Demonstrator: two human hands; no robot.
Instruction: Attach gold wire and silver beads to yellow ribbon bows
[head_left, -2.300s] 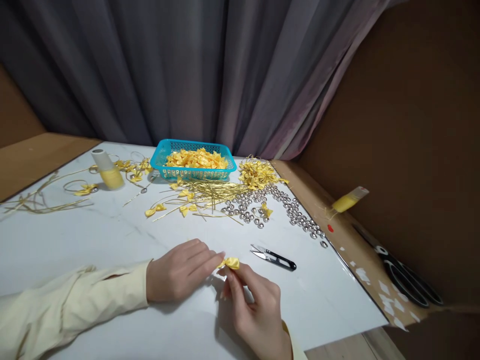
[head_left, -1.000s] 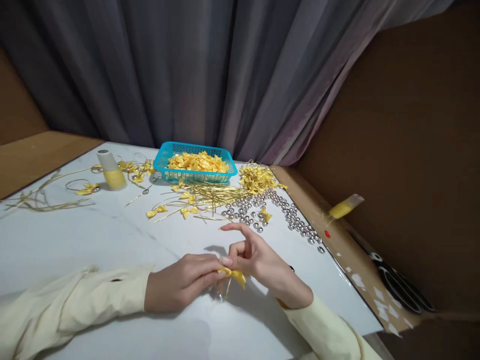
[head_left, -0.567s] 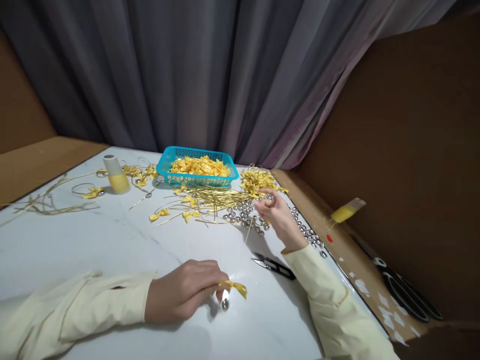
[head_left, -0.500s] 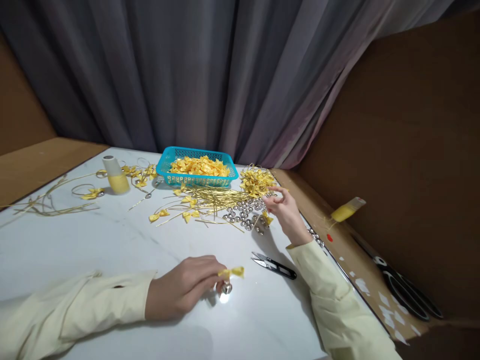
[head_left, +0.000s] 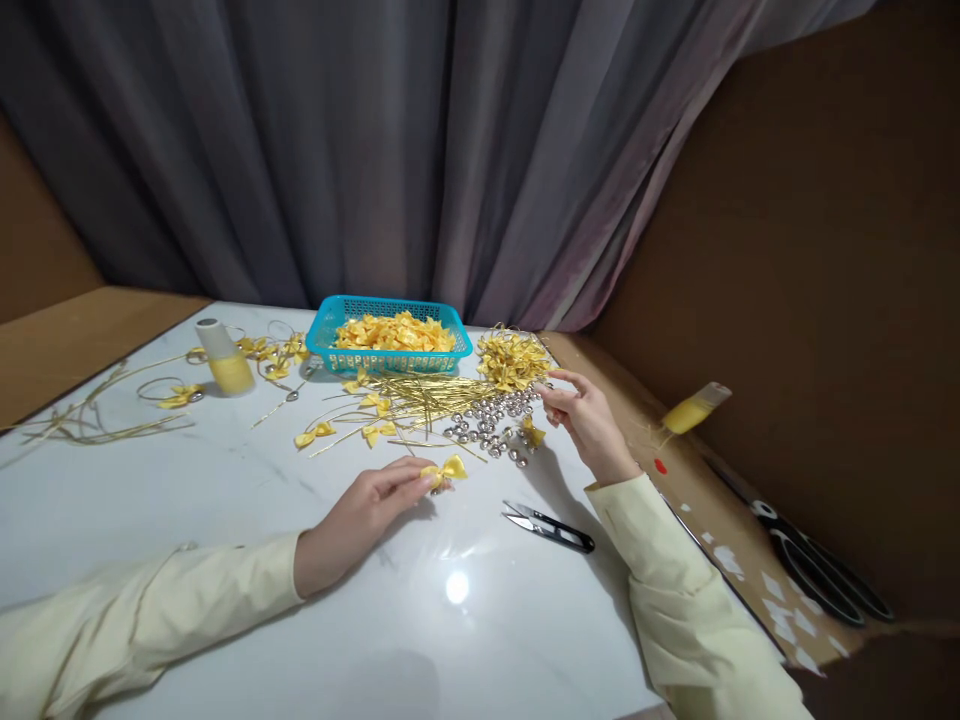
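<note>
In the head view, the right hand [head_left: 591, 425] covers some of the silver beads [head_left: 484, 425]; I can't tell whether its bent fingers hold any. The left hand [head_left: 364, 515] pinches a yellow bow [head_left: 450, 468] over the tabletop [head_left: 360, 640], something silvery beneath it barely visible. Both sleeves run out of sight, the right arm stretched farther forward.

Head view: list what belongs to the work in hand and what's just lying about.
Likely in use: bow held in left hand; silver beads by right hand; gold cords; basket of bows; snips.

Probably just lying about: big scissors; paper scraps.
</note>
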